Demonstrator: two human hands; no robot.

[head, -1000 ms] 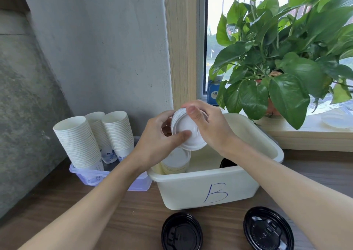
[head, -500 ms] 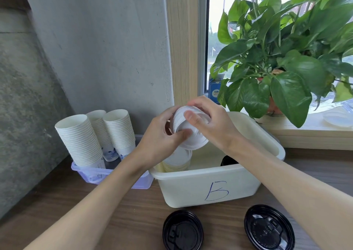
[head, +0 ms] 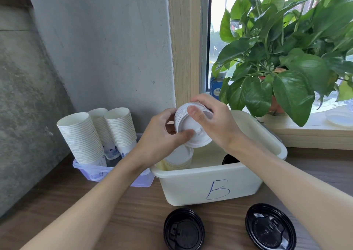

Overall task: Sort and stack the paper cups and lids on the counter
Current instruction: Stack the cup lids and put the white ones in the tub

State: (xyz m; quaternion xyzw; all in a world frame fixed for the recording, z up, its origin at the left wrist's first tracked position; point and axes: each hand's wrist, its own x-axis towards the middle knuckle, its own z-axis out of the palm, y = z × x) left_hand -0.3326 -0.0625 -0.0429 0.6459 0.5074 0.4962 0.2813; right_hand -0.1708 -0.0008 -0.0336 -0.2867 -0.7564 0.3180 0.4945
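Hands both grasp one stack of white lids: left hand thumb on its face, right hand round the rim. Stack axis tilted toward camera, above bin B; binned lid stack just below, left hand nearer

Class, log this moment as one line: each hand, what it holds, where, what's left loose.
left hand: grips white lids | right hand: grips white lids | place: over bin B | counter: black lid, second black lid
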